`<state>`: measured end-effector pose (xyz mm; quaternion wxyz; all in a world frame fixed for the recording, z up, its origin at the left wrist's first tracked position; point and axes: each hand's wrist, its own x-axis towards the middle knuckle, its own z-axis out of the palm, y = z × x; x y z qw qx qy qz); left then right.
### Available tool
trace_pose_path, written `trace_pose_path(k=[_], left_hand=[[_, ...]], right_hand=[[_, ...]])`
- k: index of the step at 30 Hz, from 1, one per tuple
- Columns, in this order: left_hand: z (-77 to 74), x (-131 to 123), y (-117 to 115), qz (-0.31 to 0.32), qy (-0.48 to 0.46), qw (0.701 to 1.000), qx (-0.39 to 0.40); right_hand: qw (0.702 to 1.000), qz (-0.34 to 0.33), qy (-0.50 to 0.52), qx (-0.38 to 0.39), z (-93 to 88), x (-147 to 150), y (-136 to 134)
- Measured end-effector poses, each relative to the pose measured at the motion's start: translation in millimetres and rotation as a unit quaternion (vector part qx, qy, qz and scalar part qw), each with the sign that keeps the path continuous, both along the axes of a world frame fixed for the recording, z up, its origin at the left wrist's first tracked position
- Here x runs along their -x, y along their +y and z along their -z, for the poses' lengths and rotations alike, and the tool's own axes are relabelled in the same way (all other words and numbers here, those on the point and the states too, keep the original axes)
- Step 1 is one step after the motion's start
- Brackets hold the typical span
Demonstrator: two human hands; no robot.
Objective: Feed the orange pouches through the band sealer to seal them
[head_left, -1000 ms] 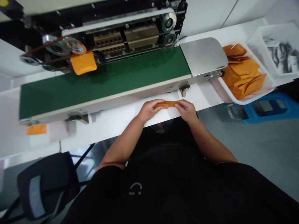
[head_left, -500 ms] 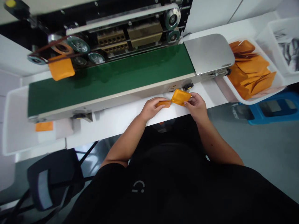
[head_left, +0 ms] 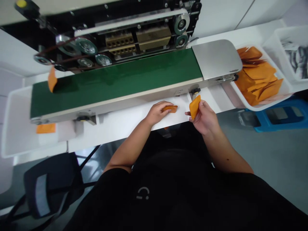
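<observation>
My left hand [head_left: 157,112] is closed around an orange pouch [head_left: 172,109], low over the white table in front of the machine. A second orange pouch [head_left: 194,107] stands tilted in my right hand [head_left: 205,118], pinched by its edge between thumb and fingers. The two pouches are apart. Behind my hands runs a green conveyor belt [head_left: 125,78] with a metal end plate [head_left: 216,59]. At the belt's left end another orange pouch [head_left: 52,80] hangs near the rollers, turned edge-on.
On the right a white bin [head_left: 255,107] holds many orange pouches, with another bin [head_left: 271,41] of grey-black items beyond. A left bin [head_left: 14,128] has an orange pouch [head_left: 45,128] in it. A blue stool [head_left: 264,128] and black chair [head_left: 53,186] stand below.
The pouch in my right hand has turned upright and moved away from the left hand's pouch. On the belt, the far-left pouch has travelled left and twisted edge-on. The view shifted slightly.
</observation>
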<state>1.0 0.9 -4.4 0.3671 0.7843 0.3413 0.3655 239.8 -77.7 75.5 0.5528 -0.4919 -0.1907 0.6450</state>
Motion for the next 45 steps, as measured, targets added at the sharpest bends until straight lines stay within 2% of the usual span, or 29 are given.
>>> trace_pose_path(k=[3,6,10,13,17,22,25,28,34,39,45], left_hand=[[-0.6,0,0,0.006,0.003,1.000,-0.002],[0.6,1,0,0.015,-0.004,1.000,-0.014],[5.5,2,1,0.022,-0.017,0.999,-0.033],[8.2,2,0,0.020,-0.016,0.999,-0.039],[6.2,2,-1,0.014,-0.012,0.999,-0.035],[3.8,2,-1,0.015,0.000,0.999,-0.030],[5.6,1,-1,0.016,-0.006,0.999,-0.031],[7.4,0,0,0.018,-0.015,0.999,-0.030],[9.1,0,0,0.019,-0.020,0.999,-0.030],[8.5,0,0,0.021,-0.012,1.000,-0.019],[8.5,0,0,0.021,-0.014,1.000,-0.011]], right_hand=[[0.998,-0.043,0.034,0.037,-27.5,9,1],[0.991,-0.091,0.066,0.068,-47.7,17,7],[0.973,-0.192,0.093,0.084,-60.8,27,10],[0.970,-0.234,0.044,0.043,-67.0,29,12],[0.981,-0.183,-0.043,-0.047,-79.3,12,32],[0.978,-0.088,-0.143,-0.126,-96.2,-21,91],[0.972,-0.014,-0.205,-0.112,-104.7,-32,127],[0.957,0.020,-0.283,-0.063,-111.8,-34,154],[0.941,0.020,-0.336,-0.029,-116.0,-26,184],[0.937,-0.025,-0.348,-0.010,-111.6,-9,194],[0.912,-0.071,-0.403,-0.044,-108.0,15,210]])
